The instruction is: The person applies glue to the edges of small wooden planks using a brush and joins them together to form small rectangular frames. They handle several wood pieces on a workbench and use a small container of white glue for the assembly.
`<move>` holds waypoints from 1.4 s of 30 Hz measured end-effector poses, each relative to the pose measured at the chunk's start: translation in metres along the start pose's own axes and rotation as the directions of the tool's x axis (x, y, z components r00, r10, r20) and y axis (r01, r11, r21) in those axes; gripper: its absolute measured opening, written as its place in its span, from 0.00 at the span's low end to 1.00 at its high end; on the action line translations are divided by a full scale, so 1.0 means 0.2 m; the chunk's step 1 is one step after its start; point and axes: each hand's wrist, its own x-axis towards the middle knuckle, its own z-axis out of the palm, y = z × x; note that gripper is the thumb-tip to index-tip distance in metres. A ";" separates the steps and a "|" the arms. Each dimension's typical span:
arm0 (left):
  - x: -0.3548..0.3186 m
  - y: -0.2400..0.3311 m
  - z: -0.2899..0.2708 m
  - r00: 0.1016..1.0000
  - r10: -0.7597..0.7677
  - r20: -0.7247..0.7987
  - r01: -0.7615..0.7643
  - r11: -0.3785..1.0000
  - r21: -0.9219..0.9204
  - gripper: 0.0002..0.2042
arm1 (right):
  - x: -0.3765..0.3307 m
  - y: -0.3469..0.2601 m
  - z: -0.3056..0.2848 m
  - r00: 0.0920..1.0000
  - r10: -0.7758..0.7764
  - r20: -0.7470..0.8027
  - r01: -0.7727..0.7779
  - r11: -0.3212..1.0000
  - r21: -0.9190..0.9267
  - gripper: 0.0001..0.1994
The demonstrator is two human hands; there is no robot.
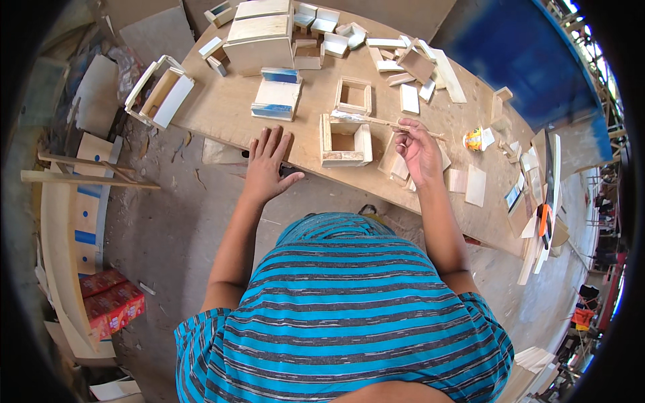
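My right hand pinches a thin wooden stick between thumb and fingers. The stick's left end is smeared with white paste and lies over the far edge of a small open wooden box; contact cannot be told. My left hand rests palm down, fingers spread, at the near edge of the wooden table. Beyond the box is a smaller wooden frame. Past my left fingertips sits a white and blue wooden piece. Flat wood pieces lie right of my right hand.
A yellow cup stands right of my right hand. Wood offcuts pile up behind. At the right edge lies an orange-handled saw. A large wooden box and several small pieces occupy the far left; a white-edged frame overhangs the left edge.
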 end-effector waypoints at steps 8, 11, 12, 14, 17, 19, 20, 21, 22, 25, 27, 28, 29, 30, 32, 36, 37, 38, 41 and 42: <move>0.00 0.01 0.01 0.999 -0.034 0.025 0.034 0.999 0.005 0.50 | 0.05 0.01 0.01 1.000 0.017 0.010 -0.017 0.999 -0.039 0.14; 0.00 0.00 0.01 0.999 -0.038 0.029 0.038 0.999 -0.004 0.51 | 0.05 -0.01 0.02 1.000 0.009 -0.006 -0.009 0.999 -0.040 0.14; 0.00 0.01 0.01 0.999 -0.038 0.030 0.038 0.999 -0.009 0.51 | 0.05 -0.01 0.02 1.000 0.005 -0.013 -0.005 0.999 -0.039 0.14; 0.00 0.01 0.01 0.998 -0.043 0.038 0.044 0.999 -0.009 0.52 | 0.05 -0.01 0.01 1.000 0.000 -0.018 0.000 0.999 -0.035 0.13; 0.00 0.01 0.01 0.998 -0.047 0.042 0.048 0.999 -0.015 0.52 | 0.05 -0.01 0.01 1.000 -0.003 -0.015 0.003 0.999 -0.034 0.13; 0.00 0.01 0.01 0.998 -0.048 0.043 0.049 0.999 -0.018 0.53 | 0.05 -0.01 0.02 1.000 -0.001 -0.014 0.001 0.999 -0.046 0.13; 0.01 0.01 0.00 0.998 -0.047 0.045 0.048 0.999 -0.019 0.53 | 0.05 0.00 0.02 1.000 -0.001 -0.015 0.000 0.999 -0.052 0.13; 0.00 0.01 0.00 0.998 -0.047 0.048 0.048 0.999 -0.019 0.53 | 0.05 0.00 0.02 1.000 0.001 -0.016 -0.002 0.998 -0.058 0.13; 0.01 0.01 0.00 0.998 -0.047 0.047 0.048 0.999 -0.018 0.53 | 0.06 0.01 0.02 1.000 0.003 -0.016 -0.004 0.998 -0.064 0.13; 0.00 0.01 0.01 0.998 -0.041 0.045 0.041 0.999 -0.008 0.52 | 0.06 0.03 0.02 1.000 0.006 -0.030 -0.008 0.997 -0.077 0.14; 0.00 -0.01 0.03 0.999 -0.027 0.044 0.027 1.000 0.005 0.52 | 0.06 0.04 0.02 0.999 -0.004 -0.035 0.001 0.996 -0.085 0.14; 0.00 -0.01 0.03 0.999 -0.026 0.042 0.026 1.000 0.007 0.52 | 0.06 0.04 0.01 0.999 -0.009 -0.038 0.006 0.996 -0.089 0.14; 0.00 -0.01 0.03 0.999 -0.025 0.040 0.025 1.000 0.009 0.52 | 0.05 0.04 0.01 0.999 -0.011 -0.047 0.006 0.996 -0.087 0.14; 0.00 -0.01 0.03 0.999 -0.024 0.038 0.024 1.000 0.011 0.52 | 0.05 0.03 0.01 0.998 -0.012 -0.055 0.007 0.996 -0.084 0.14; 0.00 0.00 0.03 0.999 -0.022 0.029 0.022 1.000 0.010 0.52 | 0.04 0.03 -0.01 0.998 -0.014 -0.062 0.009 0.997 -0.080 0.13; 0.01 0.02 0.01 0.999 -0.039 0.029 0.040 0.999 -0.009 0.52 | 0.02 0.01 -0.06 0.997 -0.014 -0.076 0.009 0.997 -0.072 0.14; 0.01 0.02 0.00 0.999 -0.040 0.029 0.041 0.999 -0.005 0.52 | 0.02 0.01 -0.07 0.996 -0.013 -0.086 0.007 0.998 -0.069 0.15; 0.01 0.03 0.00 0.999 -0.041 0.029 0.042 0.999 -0.002 0.52 | 0.01 0.02 -0.09 0.996 -0.014 -0.092 0.009 0.998 -0.057 0.15; 0.01 0.03 0.00 0.999 -0.043 0.024 0.043 0.999 0.004 0.53 | 0.00 0.03 -0.15 0.994 -0.020 -0.112 0.017 1.000 -0.026 0.15; 0.01 0.03 0.00 0.999 -0.043 0.022 0.043 0.999 0.006 0.53 | -0.01 0.03 -0.16 0.993 -0.023 -0.118 0.021 1.000 -0.018 0.16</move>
